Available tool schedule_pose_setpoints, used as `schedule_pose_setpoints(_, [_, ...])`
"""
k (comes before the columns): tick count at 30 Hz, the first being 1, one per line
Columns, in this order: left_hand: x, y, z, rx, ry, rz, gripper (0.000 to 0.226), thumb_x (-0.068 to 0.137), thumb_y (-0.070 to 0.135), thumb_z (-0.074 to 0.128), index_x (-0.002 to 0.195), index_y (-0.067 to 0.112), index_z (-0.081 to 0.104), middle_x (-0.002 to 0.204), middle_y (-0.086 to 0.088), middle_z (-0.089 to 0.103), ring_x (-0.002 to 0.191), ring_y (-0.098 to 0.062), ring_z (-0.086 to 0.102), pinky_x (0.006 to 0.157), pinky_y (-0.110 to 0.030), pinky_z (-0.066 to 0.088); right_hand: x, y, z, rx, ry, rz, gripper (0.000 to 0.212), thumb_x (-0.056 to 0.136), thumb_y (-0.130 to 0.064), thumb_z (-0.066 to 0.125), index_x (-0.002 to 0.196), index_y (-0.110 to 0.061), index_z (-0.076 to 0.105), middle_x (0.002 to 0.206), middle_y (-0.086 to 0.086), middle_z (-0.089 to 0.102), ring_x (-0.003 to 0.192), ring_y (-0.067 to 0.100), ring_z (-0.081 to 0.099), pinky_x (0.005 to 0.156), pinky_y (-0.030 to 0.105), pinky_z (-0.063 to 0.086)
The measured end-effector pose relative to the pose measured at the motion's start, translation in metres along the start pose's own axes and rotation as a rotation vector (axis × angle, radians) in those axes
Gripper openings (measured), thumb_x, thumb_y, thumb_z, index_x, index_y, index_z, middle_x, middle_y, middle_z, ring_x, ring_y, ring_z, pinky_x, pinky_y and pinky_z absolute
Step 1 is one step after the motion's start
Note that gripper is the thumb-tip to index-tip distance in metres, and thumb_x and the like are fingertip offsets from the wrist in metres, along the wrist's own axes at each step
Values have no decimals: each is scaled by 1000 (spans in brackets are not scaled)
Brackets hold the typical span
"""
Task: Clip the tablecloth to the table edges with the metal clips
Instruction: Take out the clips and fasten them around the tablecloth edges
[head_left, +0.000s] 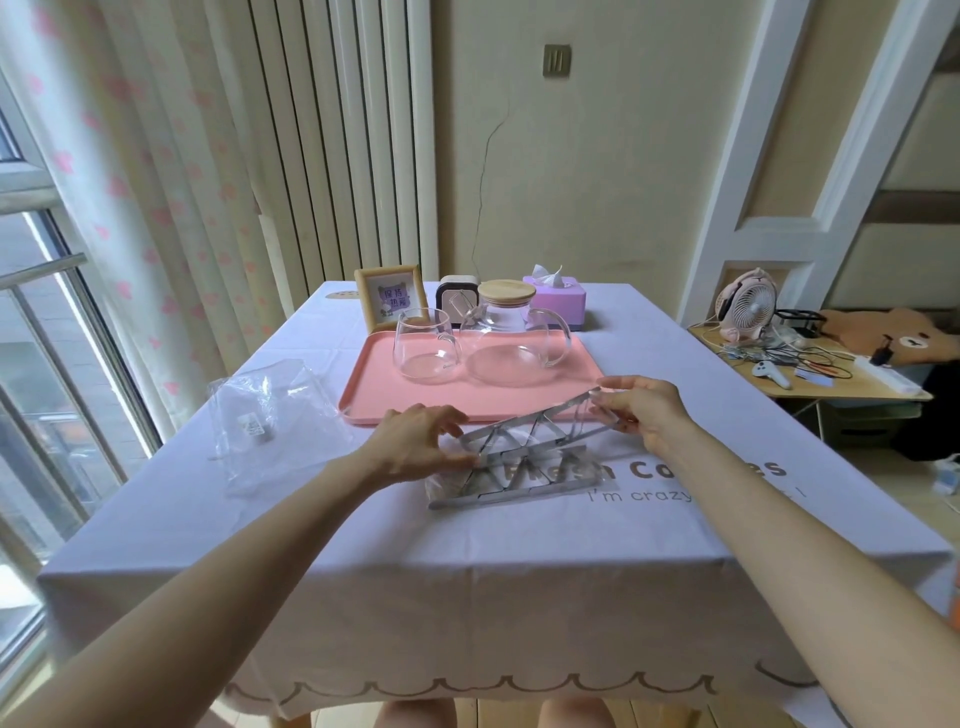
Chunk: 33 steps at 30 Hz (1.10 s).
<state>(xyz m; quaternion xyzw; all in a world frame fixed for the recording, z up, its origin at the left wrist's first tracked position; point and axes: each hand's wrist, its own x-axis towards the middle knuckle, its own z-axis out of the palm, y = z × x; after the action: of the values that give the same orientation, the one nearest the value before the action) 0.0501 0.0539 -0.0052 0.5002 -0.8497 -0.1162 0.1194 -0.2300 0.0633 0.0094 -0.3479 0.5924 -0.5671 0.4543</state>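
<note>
Metal clips (535, 434) were mid-table, one nested row lifted just above the tablecloth (363, 545). Left hand (415, 441) pinched one end, right hand (641, 410) the other. Judged light, stiff, springy and slippery; best gripped singly by the flat arms.

**Premises: private home, dining corner**

Domestic room, in everyday use. A heart-print curtain (156, 208) hangs beside a window (36, 322), and a switch plate (557, 61) sits on the cream wall. A lilac tablecloth (519, 571) with printed lettering carries a pink tray (374, 395) holding a glass teapot (506, 338) and a glass cup (423, 345). Behind the tray stand a framed picture (387, 301) and a tissue box (558, 299). To the right, a low side table (841, 387) holds a pink desk fan (748, 309). A bear cushion (893, 332) lies behind it.
</note>
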Motion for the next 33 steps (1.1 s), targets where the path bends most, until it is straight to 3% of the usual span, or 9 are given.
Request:
schedule_pose_setpoints(4, [7, -4, 5, 64, 83, -32, 50, 82, 51, 61, 122, 23, 54, 121, 8, 60, 113, -17, 52, 89, -36, 37, 3, 8, 2, -122, 36, -36, 23, 74, 10, 69, 92, -4, 67, 68, 8, 66, 51, 14, 59, 47, 18, 51])
schedule_pose_setpoints(8, [12, -14, 8, 161, 187, -94, 35, 84, 44, 62, 114, 25, 58, 121, 1, 57, 113, -21, 48, 89, -37, 38, 3, 17, 4, -233, -54, -37, 19, 78, 3, 67, 92, -10, 68, 85, 10, 67, 73, 17, 62, 66, 26, 53])
schedule_pose_setpoints(13, [-1, -16, 10, 98, 322, 81, 34, 79, 45, 66, 103, 21, 63, 107, 0, 58, 102, -23, 48, 78, -33, 36, -4, 26, 5, -734, 90, -410, 15, 75, -8, 71, 84, -20, 70, 91, 3, 69, 86, 19, 62, 75, 26, 45])
schedule_pose_setpoints(16, [-16, -19, 4, -120, 127, 135, 63, 60, 73, 58, 98, 23, 62, 97, 8, 58, 93, -15, 52, 83, -36, 45, -16, 24, 6, -794, -158, -502, 13, 74, -12, 72, 81, -23, 71, 85, 0, 71, 86, 19, 62, 81, 32, 48])
schedule_pose_setpoints(19, [-27, -23, 7, -105, -30, 142, 108, 36, 97, 42, 113, 22, 56, 107, 8, 52, 100, -12, 48, 90, -31, 42, -23, 26, 9, -946, -378, -544, 20, 72, -22, 78, 82, -36, 67, 90, -7, 67, 97, 14, 53, 86, 28, 42])
schedule_pose_setpoints(25, [-29, -18, 10, -46, -98, 54, 129, 21, 102, 32, 122, 23, 53, 102, 5, 41, 100, -14, 42, 92, -30, 37, -28, 29, 25, -1077, -520, -602, 39, 68, -37, 80, 106, -32, 69, 103, -6, 60, 104, 12, 49, 91, 28, 41])
schedule_pose_setpoints(27, [-27, -18, 10, -94, -108, 27, 119, 23, 98, 41, 117, 25, 53, 99, 5, 40, 98, -15, 42, 92, -30, 37, -29, 28, 29, -1136, -553, -616, 49, 67, -41, 81, 112, -31, 66, 104, -10, 57, 104, 11, 50, 92, 28, 38])
schedule_pose_setpoints(30, [-28, -15, 11, -274, -68, -2, 79, 40, 87, 53, 95, 30, 54, 89, 10, 41, 87, -11, 45, 79, -23, 39, -32, 29, 32, -1194, -554, -632, 66, 55, -60, 74, 115, -34, 64, 102, -13, 55, 103, 12, 50, 91, 29, 38])
schedule_pose_setpoints(33, [-27, -9, 11, -346, -36, 10, 28, 76, 42, 70, 86, 22, 52, 83, 9, 47, 77, -10, 47, 67, -14, 38, -35, 28, 34, -1215, -542, -634, 84, 41, -75, 57, 117, -38, 61, 102, -12, 57, 97, 7, 45, 89, 27, 34])
